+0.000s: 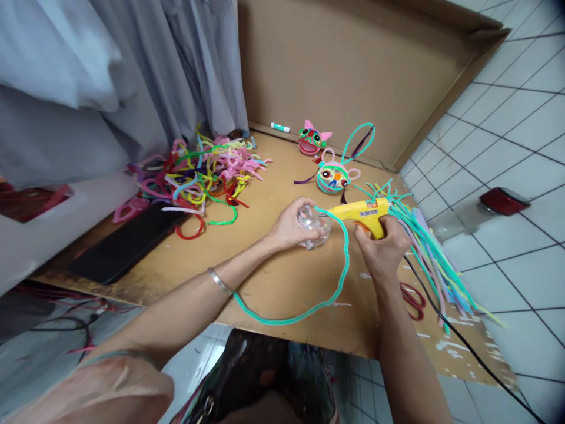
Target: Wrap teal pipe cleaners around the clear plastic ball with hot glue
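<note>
My left hand (pixel 289 227) is closed around a clear plastic ball (pixel 314 237) held just above the table. From the top of the ball a long turquoise pipe cleaner (pixel 345 259) curves out to the right, then loops down and back to the left under my forearm. My right hand (pixel 387 244) grips the handle of a yellow hot glue gun (pixel 362 213). Its nozzle points left and reaches the ball's right side; whether the tip touches the ball I cannot tell. The gun's black cord (pixel 445 321) trails off to the lower right.
Two decorated balls, one red-mouthed with pink ears (pixel 309 141) and one with turquoise trim (pixel 332 179), stand at the back near a glue stick (pixel 280 128). Mixed pipe cleaners (pixel 212 162) and a black phone (pixel 128 241) lie left. Right are straight pipe cleaners (pixel 435 253) and red-handled scissors (pixel 412 300).
</note>
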